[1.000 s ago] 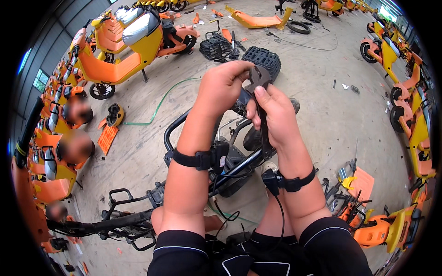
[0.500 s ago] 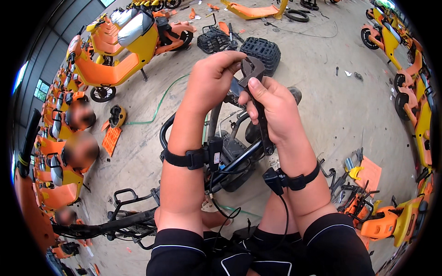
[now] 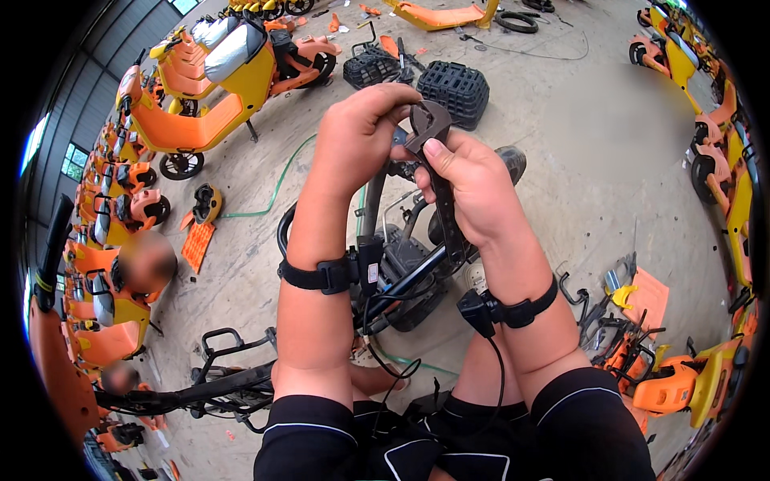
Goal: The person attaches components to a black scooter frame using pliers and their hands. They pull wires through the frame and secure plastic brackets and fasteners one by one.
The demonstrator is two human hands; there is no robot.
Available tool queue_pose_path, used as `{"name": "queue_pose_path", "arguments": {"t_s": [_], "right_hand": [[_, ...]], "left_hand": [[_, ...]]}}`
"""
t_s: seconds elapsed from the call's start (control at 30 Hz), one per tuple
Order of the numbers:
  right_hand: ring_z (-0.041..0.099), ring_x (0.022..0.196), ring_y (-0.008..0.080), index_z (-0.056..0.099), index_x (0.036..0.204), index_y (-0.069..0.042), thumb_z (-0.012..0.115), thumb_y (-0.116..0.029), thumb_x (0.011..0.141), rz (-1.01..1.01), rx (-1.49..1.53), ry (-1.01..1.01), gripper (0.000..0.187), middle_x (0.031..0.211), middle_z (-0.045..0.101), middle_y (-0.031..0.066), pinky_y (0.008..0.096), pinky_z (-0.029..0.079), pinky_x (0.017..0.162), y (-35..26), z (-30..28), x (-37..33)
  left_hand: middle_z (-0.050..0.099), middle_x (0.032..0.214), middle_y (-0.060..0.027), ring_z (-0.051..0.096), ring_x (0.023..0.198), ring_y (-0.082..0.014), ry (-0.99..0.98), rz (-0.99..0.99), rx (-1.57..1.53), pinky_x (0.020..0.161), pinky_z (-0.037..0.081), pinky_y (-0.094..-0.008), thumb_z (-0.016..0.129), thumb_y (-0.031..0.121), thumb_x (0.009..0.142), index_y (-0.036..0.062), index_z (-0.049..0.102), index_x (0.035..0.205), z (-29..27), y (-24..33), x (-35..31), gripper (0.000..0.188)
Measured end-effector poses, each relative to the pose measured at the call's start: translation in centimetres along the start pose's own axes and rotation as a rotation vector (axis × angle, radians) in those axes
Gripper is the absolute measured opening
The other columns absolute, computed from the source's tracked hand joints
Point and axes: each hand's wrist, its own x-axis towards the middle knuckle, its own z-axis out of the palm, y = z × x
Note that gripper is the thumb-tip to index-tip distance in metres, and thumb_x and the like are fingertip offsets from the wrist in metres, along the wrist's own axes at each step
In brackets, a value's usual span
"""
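Grey concrete floor (image 3: 249, 280) was enclosed by a metal-walled hall, its left side lined by yellow-and-orange scooters (image 3: 228, 116). Farther in from that edge, a yellow-and-black helmet (image 3: 207, 204) lay near an orange grid panel (image 3: 198, 247). The left hand (image 3: 357, 124) was held curled, its forefinger bent to the head of a dark adjustable wrench (image 3: 445, 204) (whether the metal was pinched could not be told). Below, a black tubular frame (image 3: 417, 276) was partly hidden by the forearms. The wrench was held off the floor, its long axis running from the head, by the left fingertips, down and slightly rightward. Its handle was wrapped by the right hand (image 3: 473, 184), fingers closed, thumb pressed near the head. Toward the floor's right edge, an orange sheet (image 3: 648, 295) was surrounded by loose parts.
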Motion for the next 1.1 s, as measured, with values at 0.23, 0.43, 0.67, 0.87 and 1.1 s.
{"name": "queue_pose_path", "arguments": {"t_s": [0.23,0.43,0.67,0.87,1.1], "right_hand": [[0.056,0.073,0.0065,0.062,0.112,0.002,0.055,-0.019,0.105,0.002,0.027,-0.036,0.024,0.099,0.069,0.0065,0.0224,0.048,0.061,-0.4,0.5,-0.1],[0.054,0.061,0.0045,0.064,0.1,0.0,0.063,-0.027,0.101,0.032,-0.194,0.072,0.027,0.086,0.07,0.0053,0.0209,0.045,0.051,-0.1,0.2,0.1],[0.051,0.055,0.0037,0.064,0.096,-0.001,0.064,-0.026,0.101,0.0,-0.085,0.027,0.026,0.082,0.07,0.0073,0.0199,0.041,0.047,0.2,-0.3,0.1],[0.05,0.054,0.0044,0.064,0.097,-0.001,0.062,-0.025,0.102,0.003,-0.061,0.016,0.025,0.081,0.07,0.0075,0.0207,0.038,0.046,0.0,0.2,0.0],[0.048,0.053,0.0038,0.063,0.092,-0.003,0.06,-0.026,0.102,0.117,-0.093,0.014,0.026,0.072,0.062,0.0015,0.0209,0.036,0.046,-1.0,0.9,-0.8]], "left_hand": [[0.072,0.104,-0.0067,0.067,0.095,-0.0139,0.005,-0.006,0.014,0.084,0.054,-0.0287,0.057,-0.012,0.09,0.0001,0.07,0.111,-0.4,0.0,-0.1,0.027],[0.073,0.104,-0.008,0.068,0.096,-0.0152,0.085,0.072,0.065,0.085,0.055,-0.0285,0.057,-0.011,0.091,-0.0005,0.07,0.108,-0.2,-0.3,-0.1,0.024],[0.073,0.105,-0.0081,0.068,0.097,-0.0155,0.07,0.096,-0.013,0.087,0.054,-0.029,0.057,-0.011,0.093,-0.0003,0.07,0.108,-0.2,-0.2,0.1,0.023],[0.073,0.104,-0.0088,0.068,0.096,-0.0166,0.071,0.125,0.012,0.085,0.055,-0.0289,0.057,-0.014,0.088,-0.0006,0.07,0.105,-0.7,-0.1,0.1,0.026],[0.074,0.091,-0.0063,0.073,0.08,-0.0209,0.18,0.342,0.204,0.07,0.058,-0.0295,0.067,-0.01,0.078,0.0055,0.073,0.096,-2.2,0.2,0.3,0.024]]}}
